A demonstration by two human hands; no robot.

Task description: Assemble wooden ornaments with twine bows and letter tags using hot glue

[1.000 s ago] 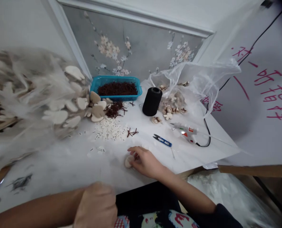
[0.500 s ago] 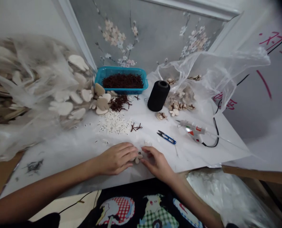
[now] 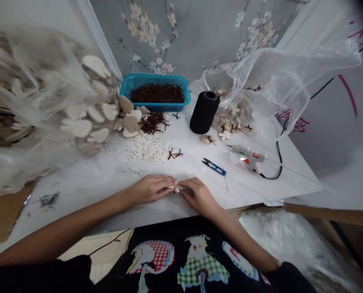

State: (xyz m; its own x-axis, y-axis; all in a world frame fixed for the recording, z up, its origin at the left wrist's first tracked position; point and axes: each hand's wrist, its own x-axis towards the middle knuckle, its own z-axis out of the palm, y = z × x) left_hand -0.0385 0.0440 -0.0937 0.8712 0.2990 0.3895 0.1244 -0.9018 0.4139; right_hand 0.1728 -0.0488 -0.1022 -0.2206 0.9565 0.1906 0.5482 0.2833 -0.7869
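At the table's near edge, my left hand [image 3: 152,188] and my right hand [image 3: 199,196] meet around a small pale felt piece [image 3: 178,189] with rounded lobes. Left fingertips pinch one side of it, while the right thumb and fingers grip the other. Its middle is partly covered by fingers. Just beyond lies a heap of small white tags [image 3: 147,147] with dark marks. Two dark brown bows [image 3: 175,153] rest beside that heap. Blue thread snips [image 3: 214,166] lie to the right of the bows.
A blue basket [image 3: 185,97] of brown bows stands at the back, with a black thread cone [image 3: 204,113] nearby. Felt pieces [image 3: 80,126] spill from a plastic bag at left. A corded glue gun [image 3: 248,158] lies right, below a plastic bag [image 3: 269,73] and finished pieces.
My hands have come closer together, and the right fingers now grip the felt piece. The piece's paler side shows more. The camera view has tipped slightly, shifting the table upward.
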